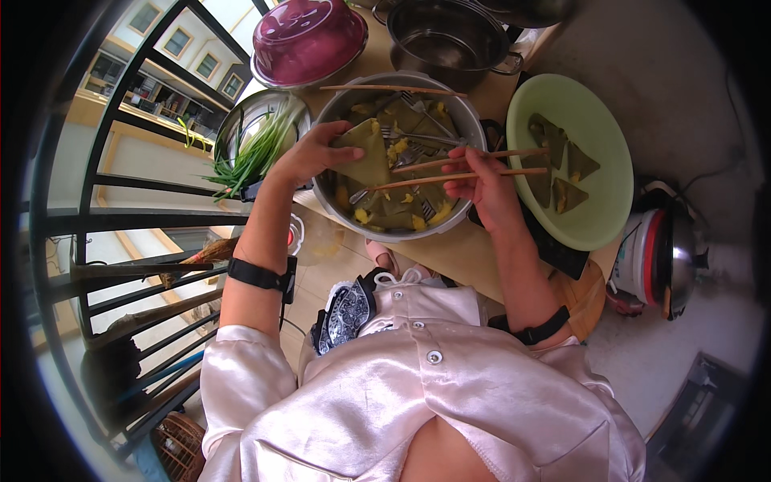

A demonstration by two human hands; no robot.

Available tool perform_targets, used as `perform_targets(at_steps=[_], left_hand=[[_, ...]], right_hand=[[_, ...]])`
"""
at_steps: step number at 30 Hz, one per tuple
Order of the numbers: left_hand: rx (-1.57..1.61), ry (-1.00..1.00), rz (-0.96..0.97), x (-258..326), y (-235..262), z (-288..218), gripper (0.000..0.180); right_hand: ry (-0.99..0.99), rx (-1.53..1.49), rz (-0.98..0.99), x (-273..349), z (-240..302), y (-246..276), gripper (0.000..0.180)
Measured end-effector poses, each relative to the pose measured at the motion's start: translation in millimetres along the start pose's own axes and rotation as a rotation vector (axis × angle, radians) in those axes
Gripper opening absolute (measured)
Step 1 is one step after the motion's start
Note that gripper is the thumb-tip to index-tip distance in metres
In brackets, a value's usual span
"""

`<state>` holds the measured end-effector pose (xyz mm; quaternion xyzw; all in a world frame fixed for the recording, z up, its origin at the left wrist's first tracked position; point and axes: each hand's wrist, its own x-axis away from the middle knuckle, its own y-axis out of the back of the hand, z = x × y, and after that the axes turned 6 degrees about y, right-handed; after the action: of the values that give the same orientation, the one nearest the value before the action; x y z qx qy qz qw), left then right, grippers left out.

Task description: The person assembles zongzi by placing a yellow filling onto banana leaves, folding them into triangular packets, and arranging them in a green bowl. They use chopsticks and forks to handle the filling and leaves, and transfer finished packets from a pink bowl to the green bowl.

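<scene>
Head view: nearest to you is your pale satin shirt (pixel 337 386), glossy and creased. Beyond it, your left hand (pixel 317 153) pinches a flat, matte green piece (pixel 368 157) at its upper left, holding it over the left half of the round metal pot (pixel 401 236) on the table (pixel 450 261). Your right hand (pixel 482 189) is curled around two straight wooden chopsticks (pixel 518 153); their left ends reach over the pot, their right ends over the pale green bowl (pixel 594 225). Whether they touch the piece cannot be told. Step in hand, as judged: positioning the piece by hand. The next move appears to call for a steady left pinch and light chopstick control, since the piece looks pliable. Inside the pot, note soft yellow bits (pixel 363 215) and slim, shiny forks (pixel 438 140). The smooth bowl at right holds triangular pieces (pixel 569 195); at left lie slender green stalks (pixel 257 157). Farther off stand a glossy, domed purple vessel (pixel 309 40) and a dark two-handled pot (pixel 409 60).
</scene>
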<state>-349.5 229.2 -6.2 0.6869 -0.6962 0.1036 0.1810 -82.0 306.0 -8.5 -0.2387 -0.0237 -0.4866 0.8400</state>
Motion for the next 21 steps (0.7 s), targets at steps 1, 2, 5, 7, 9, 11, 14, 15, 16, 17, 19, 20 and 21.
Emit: perform_targets(at_steps=[1, 2, 5, 7, 9, 11, 14, 15, 16, 17, 19, 20, 21], left_hand=[[0.010, 0.026, 0.002, 0, 0, 0, 0.042], [0.031, 0.039, 0.018, 1, 2, 1, 0.042], [0.137, 0.085, 0.041, 0, 4, 6, 0.046], [0.187, 0.103, 0.046, -1, 3, 10, 0.048], [0.200, 0.120, 0.044, -1, 2, 12, 0.048], [0.223, 0.069, 0.067, -1, 1, 12, 0.048], [0.210, 0.023, 0.082, 1, 0, 7, 0.047], [0.199, 0.010, 0.087, 1, -1, 6, 0.046], [0.194, 0.004, 0.081, 1, -1, 4, 0.046], [0.190, -0.001, 0.075, 1, -1, 3, 0.046], [0.212, 0.000, 0.069, 0, -1, 2, 0.046], [0.239, 0.007, 0.068, 0, -1, 2, 0.046], [0.266, 0.015, 0.069, -1, -1, 3, 0.046]], right_hand=[[0.004, 0.000, 0.013, -1, 0, 1, 0.028], [-0.004, 0.001, 0.017, -2, 1, 2, 0.029], [-0.011, -0.003, 0.044, -3, 1, 4, 0.028], [-0.017, -0.005, 0.059, -4, 1, 5, 0.027], [-0.024, 0.000, 0.065, -5, 1, 6, 0.026], [-0.034, -0.015, 0.072, -6, 2, 7, 0.026], [-0.047, -0.056, 0.084, -9, 5, 10, 0.025], [-0.047, -0.060, 0.086, -11, 6, 11, 0.025], [-0.046, -0.064, 0.088, -13, 7, 12, 0.025], [-0.047, -0.065, 0.085, -14, 8, 14, 0.025], [-0.051, -0.063, 0.070, -17, 10, 15, 0.025], [-0.041, -0.058, 0.088, -18, 11, 15, 0.025], [-0.034, -0.046, 0.095, -19, 12, 15, 0.025]])
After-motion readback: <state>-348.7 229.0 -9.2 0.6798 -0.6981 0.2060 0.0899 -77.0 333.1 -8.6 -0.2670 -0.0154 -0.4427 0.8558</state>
